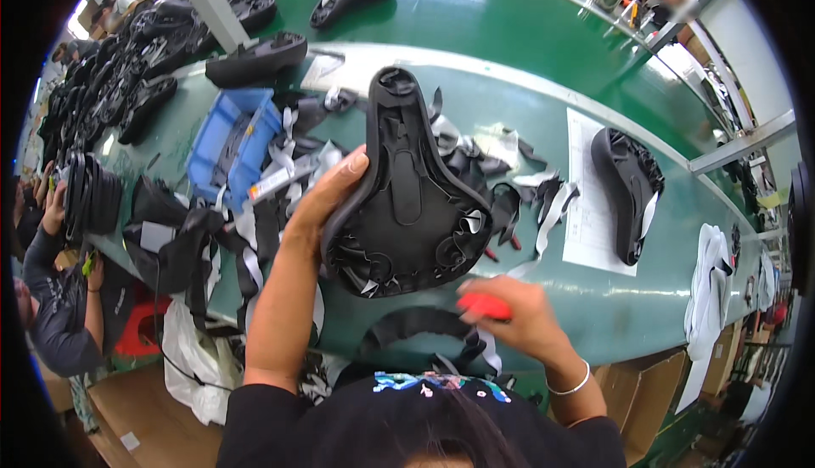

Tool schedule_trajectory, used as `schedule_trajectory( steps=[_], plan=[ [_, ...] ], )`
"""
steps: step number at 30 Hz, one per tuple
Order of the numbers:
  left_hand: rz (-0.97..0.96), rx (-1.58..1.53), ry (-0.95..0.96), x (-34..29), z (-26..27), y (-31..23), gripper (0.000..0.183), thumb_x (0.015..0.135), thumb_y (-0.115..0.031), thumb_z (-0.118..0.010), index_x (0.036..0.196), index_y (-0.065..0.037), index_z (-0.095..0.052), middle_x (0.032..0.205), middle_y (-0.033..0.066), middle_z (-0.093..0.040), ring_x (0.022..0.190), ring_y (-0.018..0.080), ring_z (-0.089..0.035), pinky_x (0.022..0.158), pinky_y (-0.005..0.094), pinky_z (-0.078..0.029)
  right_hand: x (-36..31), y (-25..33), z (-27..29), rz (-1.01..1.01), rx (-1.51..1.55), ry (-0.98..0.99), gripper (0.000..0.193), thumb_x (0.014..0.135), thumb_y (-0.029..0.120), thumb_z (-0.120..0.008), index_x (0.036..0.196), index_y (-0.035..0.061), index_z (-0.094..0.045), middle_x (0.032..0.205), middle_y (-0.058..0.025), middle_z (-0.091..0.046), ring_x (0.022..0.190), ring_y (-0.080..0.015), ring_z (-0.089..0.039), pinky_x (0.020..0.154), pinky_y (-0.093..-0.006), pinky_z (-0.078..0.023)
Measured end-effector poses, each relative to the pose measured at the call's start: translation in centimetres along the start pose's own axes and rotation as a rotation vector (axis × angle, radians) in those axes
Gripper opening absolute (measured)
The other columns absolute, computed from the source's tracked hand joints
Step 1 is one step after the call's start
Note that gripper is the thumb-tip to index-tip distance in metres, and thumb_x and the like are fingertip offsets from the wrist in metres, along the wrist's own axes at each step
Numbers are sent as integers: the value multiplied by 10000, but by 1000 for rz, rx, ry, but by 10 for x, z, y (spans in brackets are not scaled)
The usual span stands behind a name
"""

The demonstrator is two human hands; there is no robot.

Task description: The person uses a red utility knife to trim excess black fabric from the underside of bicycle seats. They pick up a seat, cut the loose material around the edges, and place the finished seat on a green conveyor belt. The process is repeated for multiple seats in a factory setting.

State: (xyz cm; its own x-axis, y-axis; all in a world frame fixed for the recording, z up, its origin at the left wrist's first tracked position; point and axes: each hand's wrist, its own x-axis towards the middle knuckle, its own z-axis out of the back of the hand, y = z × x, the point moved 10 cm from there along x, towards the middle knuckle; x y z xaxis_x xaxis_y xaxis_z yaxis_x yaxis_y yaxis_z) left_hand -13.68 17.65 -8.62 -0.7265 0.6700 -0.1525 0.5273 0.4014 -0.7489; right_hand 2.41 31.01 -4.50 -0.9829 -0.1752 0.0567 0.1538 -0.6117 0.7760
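My left hand [327, 189] grips a black bicycle saddle [406, 213] by its left side, nose pointing away from me and underside up. Gathered black cover edges with small pale bits show around its wide rear rim. To the right of that rear end, apart from the saddle, my right hand [525, 322] is closed around a red-handled tool [486, 306]; motion blur hides its working end. A curved black strip [407, 322] lies below the saddle. Black and white trimmings [556, 213] are scattered on the green table [526, 294] around it.
Another saddle [624, 196] rests on a white paper sheet [581, 230] at right. A blue bin [204, 149] stands left, near piled saddles [140, 69]. White gloves [709, 290] hang at the table's right edge. A co-worker [64, 298] handles things at far left. Cardboard boxes [157, 408] flank me below.
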Motion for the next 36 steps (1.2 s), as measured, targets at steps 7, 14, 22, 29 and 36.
schedule_trajectory(
  steps=[7,14,22,29,36],
  plan=[
    [34,432,-67,-15,-3,-9,633,776,-267,-631,1298,25,-425,1109,121,-565,944,168,-577,836,283,-477,-44,-19,47,113,-241,-369,563,766,118,-726,1286,109,-510,904,-121,-645,712,-243,-626,597,-321,-505],
    [230,774,-58,5,-8,6,458,748,-302,-591,1056,35,-560,886,81,-607,754,133,-569,690,261,-468,6,6,39,312,-674,-40,569,780,91,-643,1321,207,-508,702,-46,-499,578,-190,-520,498,-325,-429],
    [135,842,-218,-22,6,0,399,737,-297,-597,929,52,-612,827,79,-625,725,124,-570,666,273,-469,-58,-23,-16,-96,-566,-83,588,857,131,-595,1402,156,-376,662,-138,-506,478,-312,-529,427,-426,-418],
    [7,455,-458,-90,22,11,464,776,-249,-621,1099,73,-535,935,96,-603,780,121,-573,710,258,-486,-89,-6,-21,-317,-152,-178,547,884,104,-590,1382,55,-368,1137,-223,-609,911,-379,-644,762,-415,-505],
    [-190,473,-517,-113,26,8,535,778,-223,-633,1197,61,-460,1053,127,-569,921,151,-554,796,281,-470,13,6,9,70,-121,-451,631,790,15,-652,1357,38,-376,1132,-120,-602,842,-195,-647,716,-284,-516]
  ],
)
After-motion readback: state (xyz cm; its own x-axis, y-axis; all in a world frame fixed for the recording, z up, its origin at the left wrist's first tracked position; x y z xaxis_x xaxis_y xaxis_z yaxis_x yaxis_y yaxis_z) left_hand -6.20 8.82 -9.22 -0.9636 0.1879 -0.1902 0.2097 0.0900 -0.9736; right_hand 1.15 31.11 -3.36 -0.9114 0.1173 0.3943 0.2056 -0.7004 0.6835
